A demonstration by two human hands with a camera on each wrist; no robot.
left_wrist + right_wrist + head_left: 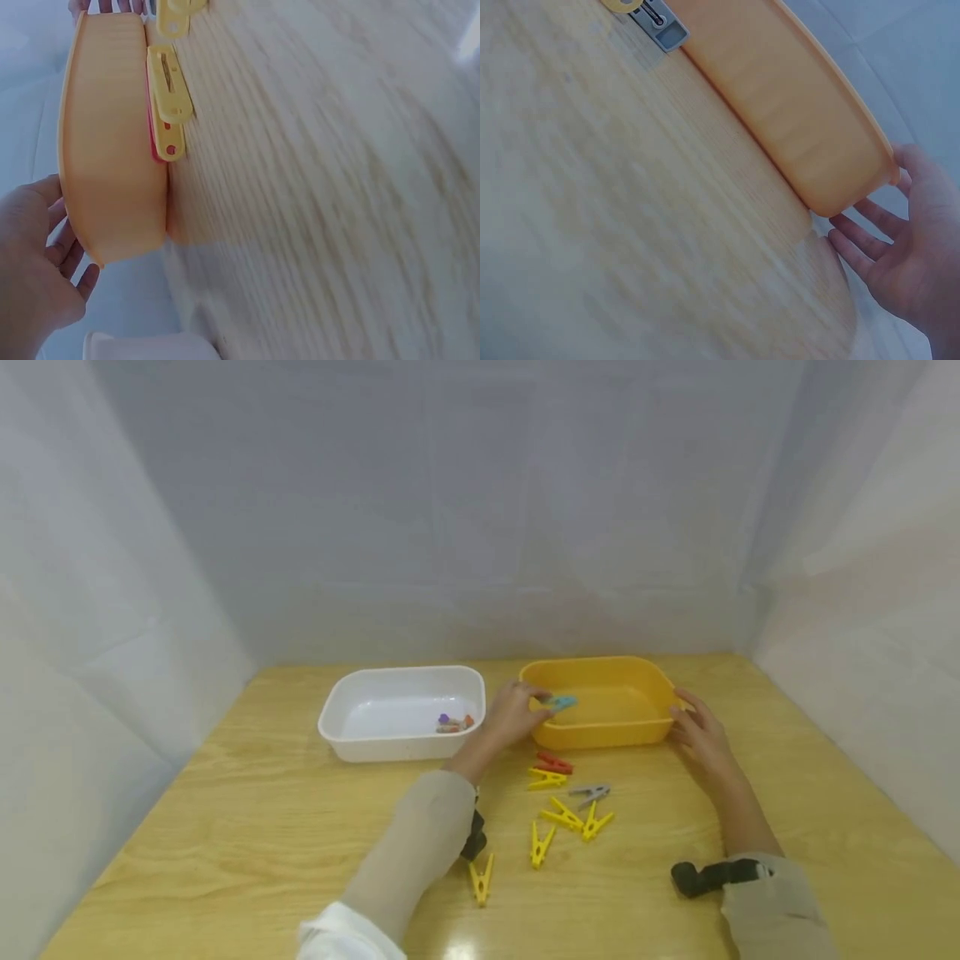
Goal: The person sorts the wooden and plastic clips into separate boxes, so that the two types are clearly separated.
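Now from the head view, the left hand pinches a blue peg over the yellow tub's near-left rim, while the right hand rests flat-fingered on its right end — steadying it, I'd say

Left wrist: smooth plastic wall, yellow peg alongside

Right wrist: straight fingers touching the tub — glossy wood table below

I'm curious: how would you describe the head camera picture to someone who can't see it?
A person's left hand holds a blue clothespin at the rim of a yellow tub, while the right hand rests against the tub's other end. A white tub sits beside it on the wooden table, with yellow clothespins scattered nearer the person.
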